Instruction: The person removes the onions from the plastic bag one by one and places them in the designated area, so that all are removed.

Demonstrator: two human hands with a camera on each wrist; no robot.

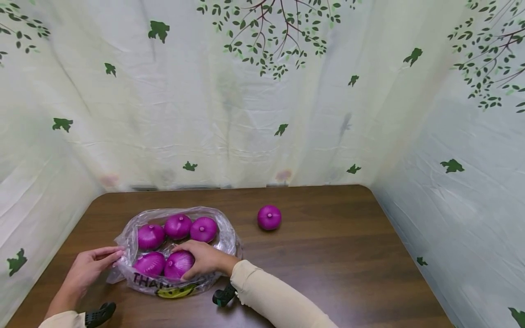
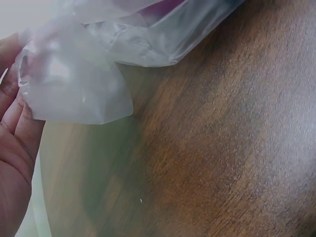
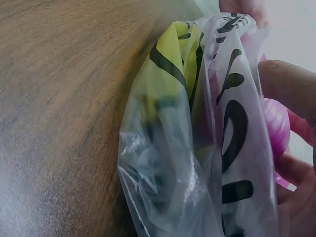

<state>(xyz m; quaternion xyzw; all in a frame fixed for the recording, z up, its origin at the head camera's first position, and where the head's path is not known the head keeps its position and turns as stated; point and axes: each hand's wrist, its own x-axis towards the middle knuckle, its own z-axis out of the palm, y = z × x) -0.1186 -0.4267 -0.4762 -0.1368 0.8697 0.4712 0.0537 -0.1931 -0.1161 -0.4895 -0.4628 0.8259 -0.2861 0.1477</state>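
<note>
A clear plastic bag (image 1: 137, 218) with black lettering and a yellow print lies wide-mouthed on the table, several purple onions inside it. My left hand (image 1: 88, 269) pinches the bag's left rim between thumb and fingers; in the left wrist view a loose flap of plastic (image 2: 74, 84) covers the fingertips. Reaching in over the bag's right side, my right hand (image 1: 207, 258) holds the front onion (image 1: 178, 264), fingers over its top and thumb at its near side. From the right wrist view, the bag's printed front wall (image 3: 237, 138) hides part of that onion (image 3: 277, 126).
One more purple onion (image 1: 269, 217) sits alone on the brown wooden table (image 1: 328, 255), to the right of the bag and toward the back edge. Pale curtains (image 1: 246, 105) with leaf prints stand behind the table and along both sides.
</note>
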